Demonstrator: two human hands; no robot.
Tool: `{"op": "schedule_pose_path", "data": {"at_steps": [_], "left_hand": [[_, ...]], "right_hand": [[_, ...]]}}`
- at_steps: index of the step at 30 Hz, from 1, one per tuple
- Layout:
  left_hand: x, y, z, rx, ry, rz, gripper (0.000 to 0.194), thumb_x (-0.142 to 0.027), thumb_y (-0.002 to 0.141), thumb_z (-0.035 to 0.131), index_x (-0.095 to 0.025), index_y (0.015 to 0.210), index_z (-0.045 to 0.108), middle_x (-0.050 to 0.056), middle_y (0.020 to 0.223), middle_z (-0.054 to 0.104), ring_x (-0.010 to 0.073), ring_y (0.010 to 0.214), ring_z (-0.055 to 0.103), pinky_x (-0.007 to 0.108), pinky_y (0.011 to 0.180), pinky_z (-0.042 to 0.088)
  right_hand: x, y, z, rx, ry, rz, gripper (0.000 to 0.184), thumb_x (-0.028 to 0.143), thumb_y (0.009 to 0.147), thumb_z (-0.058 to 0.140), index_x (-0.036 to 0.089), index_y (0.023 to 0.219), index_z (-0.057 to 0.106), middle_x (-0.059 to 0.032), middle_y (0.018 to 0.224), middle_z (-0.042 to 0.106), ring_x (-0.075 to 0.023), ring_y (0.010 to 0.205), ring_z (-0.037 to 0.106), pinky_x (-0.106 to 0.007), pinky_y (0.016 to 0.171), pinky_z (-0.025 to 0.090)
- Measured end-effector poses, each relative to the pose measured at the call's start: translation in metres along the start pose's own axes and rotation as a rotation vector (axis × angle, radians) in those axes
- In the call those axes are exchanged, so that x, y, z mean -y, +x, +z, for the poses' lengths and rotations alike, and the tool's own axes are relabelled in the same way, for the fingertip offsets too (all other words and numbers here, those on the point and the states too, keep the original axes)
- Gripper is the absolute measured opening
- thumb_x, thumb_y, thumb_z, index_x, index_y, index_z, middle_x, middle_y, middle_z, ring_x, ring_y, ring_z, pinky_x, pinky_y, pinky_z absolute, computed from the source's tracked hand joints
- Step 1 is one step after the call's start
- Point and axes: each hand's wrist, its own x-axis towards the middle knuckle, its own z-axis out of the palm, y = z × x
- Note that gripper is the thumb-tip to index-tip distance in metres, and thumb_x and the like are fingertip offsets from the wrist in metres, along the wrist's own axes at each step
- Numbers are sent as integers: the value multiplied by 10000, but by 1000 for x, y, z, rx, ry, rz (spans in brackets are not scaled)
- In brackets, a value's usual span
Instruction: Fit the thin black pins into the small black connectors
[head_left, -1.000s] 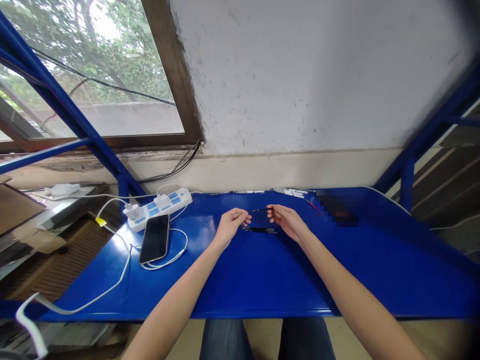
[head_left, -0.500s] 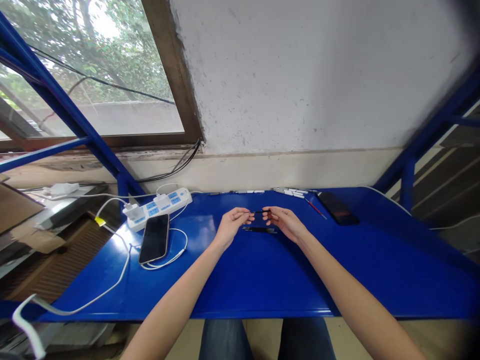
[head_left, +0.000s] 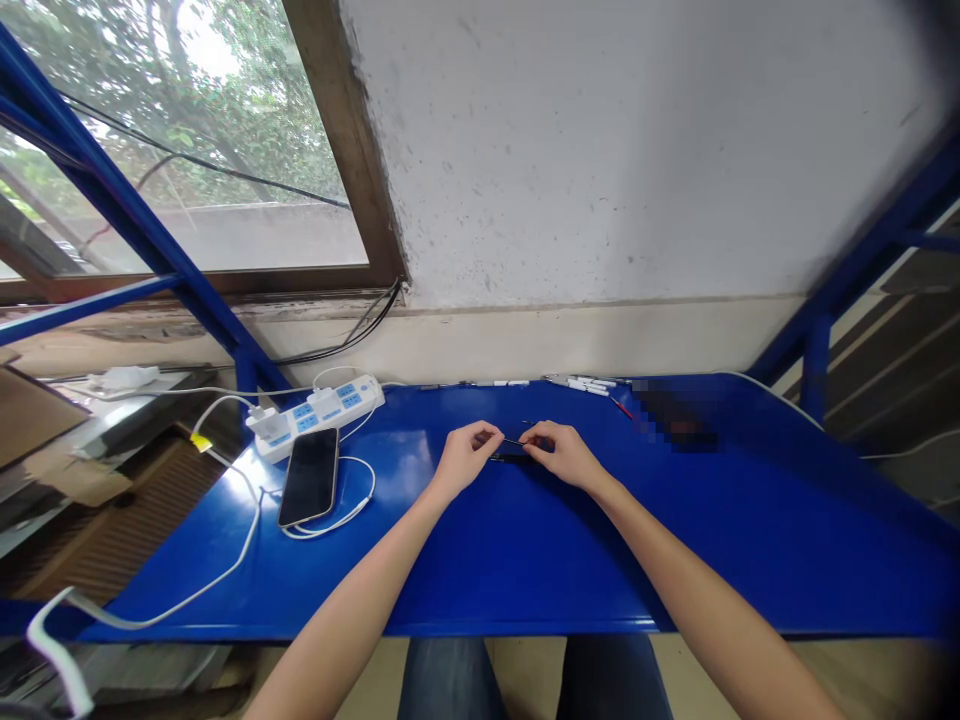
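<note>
Near the middle of the blue table, my left hand [head_left: 469, 457] and my right hand [head_left: 562, 453] face each other with a small gap between them. Both are closed in a pinch on a thin dark pen part [head_left: 514, 442], which spans the gap and slopes slightly down to the right. Just below it, black pen pieces [head_left: 510, 458] lie on the table, partly covered by my right hand. A small dark piece [head_left: 528, 422] shows just beyond my right fingers.
Along the wall edge lie several white pen parts [head_left: 589, 384] and a red thin stick [head_left: 622, 407]. A dark, pixelated object [head_left: 679, 420] is at right. On the left are a phone [head_left: 309, 478], a white power strip [head_left: 322, 412] and a looping white cable [head_left: 251, 530].
My hands have come closer together and a little lower. A thinner, sloping part now shows between them in place of the level black piece. A small dark piece now shows behind my right hand.
</note>
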Motion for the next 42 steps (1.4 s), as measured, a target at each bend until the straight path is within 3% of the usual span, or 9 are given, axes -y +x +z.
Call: {"op": "schedule_pose_path", "data": {"at_steps": [3,6,10,15,24,33,42], "left_hand": [[-3,-1,-2,-35,177,132,180,-307,860,550,-182,832,676,51,883,658,160,780,599,264,677,451],[0,1,-7,-107,302,166,208,-263,900,479,-189,876,672,59,946,642,180,873,599,292,769,462],[16,4,-19,-178,564,98,198,-169,855,499,-181,963,665,80,992,619,234,936,572,367,858,456],[32,4,-24,-117,760,5,257,-124,829,510,-155,1042,651,102,1012,601,262,953,552,395,866,450],[30,6,-23,-84,776,-5,130,-123,843,498,-179,807,610,72,873,578,224,861,548,346,803,439],[20,2,-14,-81,660,70,142,-133,872,431,-191,818,549,47,806,588,194,799,558,304,721,418],[19,1,-11,-85,597,126,129,-148,859,444,-197,819,557,39,774,593,186,758,562,291,691,412]], "right_hand": [[0,0,0,23,-96,-35,127,173,803,577,199,853,690,-13,753,645,-145,715,555,-283,723,420],[-5,1,0,6,-160,-13,137,133,802,573,196,851,684,-16,758,635,-150,727,557,-284,722,427],[-17,1,2,-15,-212,35,152,110,799,567,188,845,689,-27,788,608,-147,716,560,-277,701,441],[-24,0,9,16,-248,59,188,80,793,547,183,842,696,-37,792,595,-154,728,556,-276,689,447],[-10,-3,6,108,-279,-34,163,248,806,667,192,959,673,-60,905,592,-200,875,539,-345,828,436],[-9,-3,7,161,-260,-98,121,146,796,630,191,908,639,-39,869,568,-181,841,513,-325,815,419],[-5,-5,6,152,-248,-104,130,188,805,618,185,936,624,-51,888,562,-189,862,524,-342,842,419]]}}
